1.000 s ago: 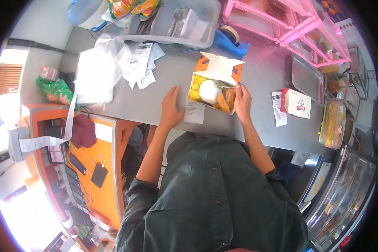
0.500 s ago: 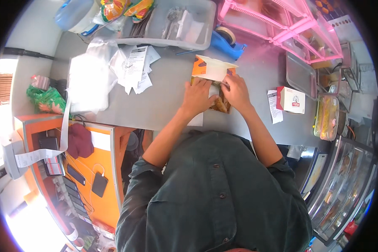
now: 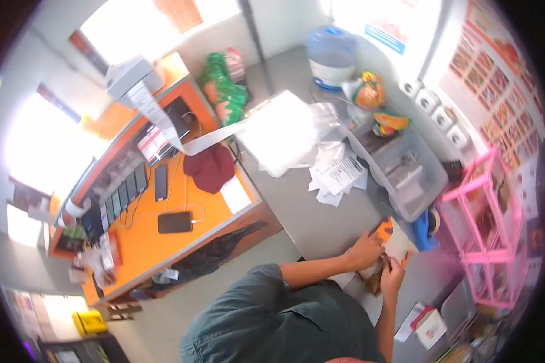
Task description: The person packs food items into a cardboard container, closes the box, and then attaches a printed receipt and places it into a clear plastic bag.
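The open food box (image 3: 384, 230) is sitting on the grey counter (image 3: 300, 218), near its front edge and just beside the blue tape dispenser (image 3: 425, 235), with its pale flap (image 3: 401, 244) standing raised at the far side. Both hands are working over it: the left hand (image 3: 367, 250) is reaching across with its fingers bent down at the box, and the right hand (image 3: 393, 276) is closing thumb and fingers together above the inside. Blur is hiding whether those fingers are gripping a small thing or only touching, so I cannot tell. For good handling, the left hand should be bracing the box lightly, since thin card is probably giving way under a hard push. The right fingers should be moving in small, gentle pinches, clearing the flap and not pressing the brown food (image 3: 375, 283) showing at the near end.
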A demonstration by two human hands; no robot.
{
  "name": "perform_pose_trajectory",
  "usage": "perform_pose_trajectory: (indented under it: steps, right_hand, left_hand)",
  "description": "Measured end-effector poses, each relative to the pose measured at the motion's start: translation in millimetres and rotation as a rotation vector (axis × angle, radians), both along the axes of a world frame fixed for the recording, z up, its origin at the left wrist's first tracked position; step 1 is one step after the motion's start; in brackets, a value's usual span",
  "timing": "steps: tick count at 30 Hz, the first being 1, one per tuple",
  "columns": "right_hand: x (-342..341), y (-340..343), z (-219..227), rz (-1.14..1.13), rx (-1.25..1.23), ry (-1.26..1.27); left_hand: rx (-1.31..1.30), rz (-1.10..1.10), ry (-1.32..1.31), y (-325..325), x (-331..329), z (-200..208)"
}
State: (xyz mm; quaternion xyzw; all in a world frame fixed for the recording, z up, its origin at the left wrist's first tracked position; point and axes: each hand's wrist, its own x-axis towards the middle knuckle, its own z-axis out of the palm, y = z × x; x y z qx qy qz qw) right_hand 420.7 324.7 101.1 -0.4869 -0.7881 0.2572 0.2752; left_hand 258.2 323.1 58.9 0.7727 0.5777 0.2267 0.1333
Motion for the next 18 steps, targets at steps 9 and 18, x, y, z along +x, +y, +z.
perform_pose_trajectory:
  steps: [9,18]
  right_hand:
    - [-16,-2,15,-0.26,-0.266,0.022]
    - [-7,-19,6,-0.038,-0.052,-0.447]
  left_hand:
    - [-0.14,0.07,-0.131,-1,3,5]
    - [0.215,-0.084,0.093,-17,-4,-13]
